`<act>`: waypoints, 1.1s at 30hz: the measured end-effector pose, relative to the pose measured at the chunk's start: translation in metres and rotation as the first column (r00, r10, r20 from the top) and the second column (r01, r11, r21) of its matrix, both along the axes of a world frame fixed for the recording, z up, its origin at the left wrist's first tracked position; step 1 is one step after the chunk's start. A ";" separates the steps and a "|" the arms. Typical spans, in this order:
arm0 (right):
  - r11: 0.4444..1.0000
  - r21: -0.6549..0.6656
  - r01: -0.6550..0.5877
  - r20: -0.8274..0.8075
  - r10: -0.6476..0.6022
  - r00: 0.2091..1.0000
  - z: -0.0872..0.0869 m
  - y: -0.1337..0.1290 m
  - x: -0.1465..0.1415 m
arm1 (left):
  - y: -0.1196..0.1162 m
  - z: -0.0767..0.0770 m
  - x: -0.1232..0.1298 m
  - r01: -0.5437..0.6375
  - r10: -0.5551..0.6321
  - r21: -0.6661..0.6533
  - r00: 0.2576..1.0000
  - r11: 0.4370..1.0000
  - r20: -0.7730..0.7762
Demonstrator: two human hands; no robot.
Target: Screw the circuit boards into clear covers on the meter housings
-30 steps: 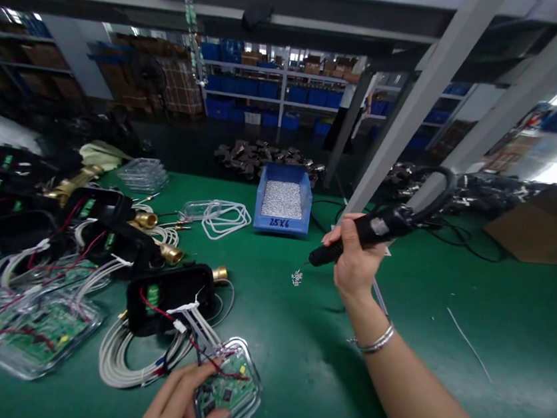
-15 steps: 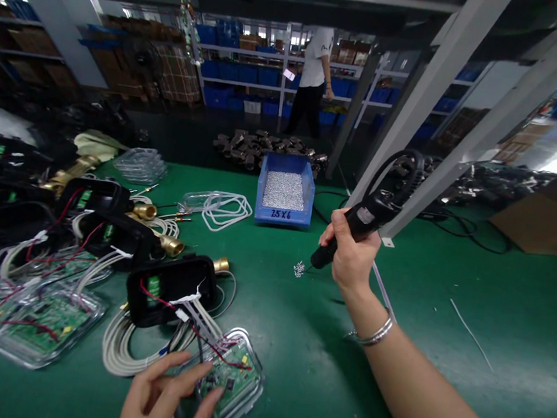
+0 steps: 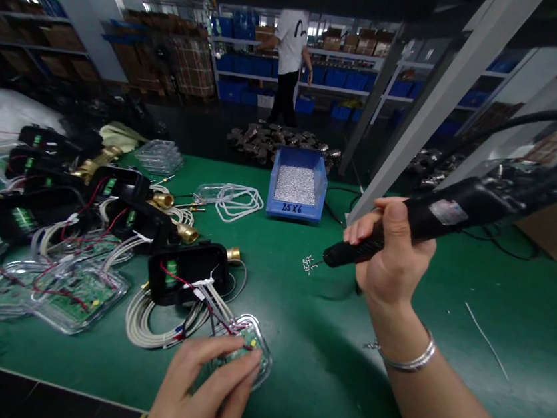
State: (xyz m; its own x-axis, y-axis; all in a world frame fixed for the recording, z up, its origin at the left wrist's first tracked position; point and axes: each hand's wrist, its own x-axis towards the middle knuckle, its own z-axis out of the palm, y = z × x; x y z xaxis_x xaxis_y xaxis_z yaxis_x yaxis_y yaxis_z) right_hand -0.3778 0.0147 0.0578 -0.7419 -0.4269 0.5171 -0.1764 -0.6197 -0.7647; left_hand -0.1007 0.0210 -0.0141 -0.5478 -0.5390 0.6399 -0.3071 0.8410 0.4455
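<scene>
My right hand (image 3: 396, 256) is wrapped round a black electric screwdriver (image 3: 438, 217), tilted so its bit reaches a small pile of screws (image 3: 308, 263) on the green table. Over a clear cover with a green circuit board (image 3: 262, 348) is my left hand (image 3: 213, 386), its fingertips bent close together at the board; what they pinch, if anything, is hidden. Red and white wires join that board to an open black housing (image 3: 188, 272) with a green battery and a brass fitting. Behind the screws stands a blue bin (image 3: 294, 211) of small metal pieces.
More black housings (image 3: 31, 214), boards in clear covers (image 3: 77, 300) and coiled cables crowd the left. White ring gaskets (image 3: 239, 203) lie left of the bin. A slanted grey post (image 3: 419, 118) rises behind the screwdriver. A person (image 3: 290, 56) walks beyond the table.
The screwdriver has tilted flatter, with its bit now at the screw pile. My left hand's fingers have closed in over the board. The person in the background has moved left.
</scene>
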 end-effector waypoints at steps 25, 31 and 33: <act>0.988 -0.025 -0.151 0.128 0.153 0.980 0.046 0.037 0.038 | -0.031 0.001 -0.082 -0.154 0.120 0.211 0.978 0.965 0.168; 0.984 -0.018 -0.176 0.158 0.177 0.971 0.053 0.042 0.038 | -0.025 0.009 -0.075 -0.017 0.025 0.269 0.999 0.963 -0.025; 0.979 0.000 -0.206 0.169 0.203 0.964 0.053 0.046 0.039 | -0.022 0.012 -0.071 -0.018 0.037 0.294 0.998 0.956 -0.059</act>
